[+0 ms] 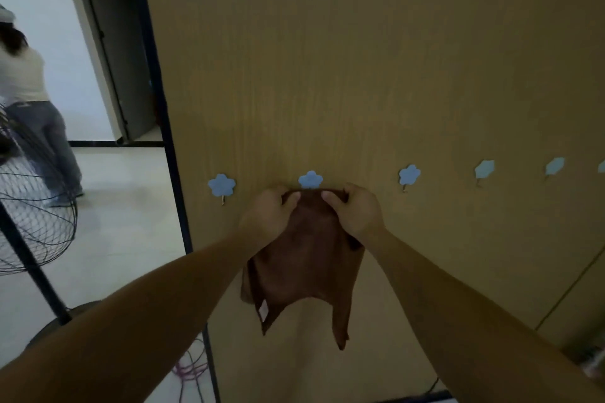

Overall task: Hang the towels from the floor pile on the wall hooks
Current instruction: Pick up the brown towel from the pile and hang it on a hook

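While the left hand [273,213] and the right hand [355,209] each pinch the top edge of a brown cloth towel [304,265], it hangs against the tan wood-grain wall panel [360,75] just under the second blue flower-shaped hook [310,179], between two bare ones.

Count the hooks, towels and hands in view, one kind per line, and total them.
Hooks: 6, the last cut off at the right edge
Towel: 1
Hands: 2, left hand and right hand, both gripping the Towel
Total: 9
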A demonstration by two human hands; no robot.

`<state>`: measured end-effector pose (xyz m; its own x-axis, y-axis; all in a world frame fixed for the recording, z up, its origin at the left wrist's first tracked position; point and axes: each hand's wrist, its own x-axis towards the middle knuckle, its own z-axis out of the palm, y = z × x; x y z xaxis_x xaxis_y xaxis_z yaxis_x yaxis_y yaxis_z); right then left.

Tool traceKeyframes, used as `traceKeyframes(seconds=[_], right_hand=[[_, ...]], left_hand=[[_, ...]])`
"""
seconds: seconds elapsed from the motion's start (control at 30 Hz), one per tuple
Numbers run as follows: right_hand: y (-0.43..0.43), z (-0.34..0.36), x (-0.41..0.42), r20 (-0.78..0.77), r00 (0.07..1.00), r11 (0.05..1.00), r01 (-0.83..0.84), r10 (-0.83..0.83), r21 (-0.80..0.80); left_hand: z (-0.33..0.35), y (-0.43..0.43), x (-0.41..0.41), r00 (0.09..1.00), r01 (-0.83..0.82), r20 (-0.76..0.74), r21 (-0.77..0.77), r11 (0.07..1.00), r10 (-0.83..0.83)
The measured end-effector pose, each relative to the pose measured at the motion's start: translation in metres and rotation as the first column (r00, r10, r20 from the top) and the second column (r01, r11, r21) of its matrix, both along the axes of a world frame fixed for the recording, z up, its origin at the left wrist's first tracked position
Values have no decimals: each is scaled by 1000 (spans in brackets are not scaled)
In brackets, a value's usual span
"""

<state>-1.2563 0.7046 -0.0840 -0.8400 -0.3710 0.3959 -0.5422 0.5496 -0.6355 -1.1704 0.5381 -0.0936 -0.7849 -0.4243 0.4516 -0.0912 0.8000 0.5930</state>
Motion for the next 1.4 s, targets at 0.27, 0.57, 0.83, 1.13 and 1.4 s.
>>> traceKeyframes(seconds=[0.27,0.57,0.83,1.13,1.4], right_hand=[[-27,-19,-30,106,993,999,44,-46,15],[-29,-35,-29,331,943,993,64,-29,-97],[-26,-43,-18,-326,943,960,152,-69,236],[-20,-52,-5,-3,958,957,-286,286,-47],[-13,-47,-19,203,926,932,-265,318,-248]], left_hand=[[-21,3,-37,975,-216,60,24,976,214],[-14,12,-43,939,-225,338,745,628,-65],[-42,18,-29,934,-314,4,-469,826,358],[-55,16,-27,970,220,64,156,963,-232],[-51,16,-23,975,210,-21,430,878,-222]])
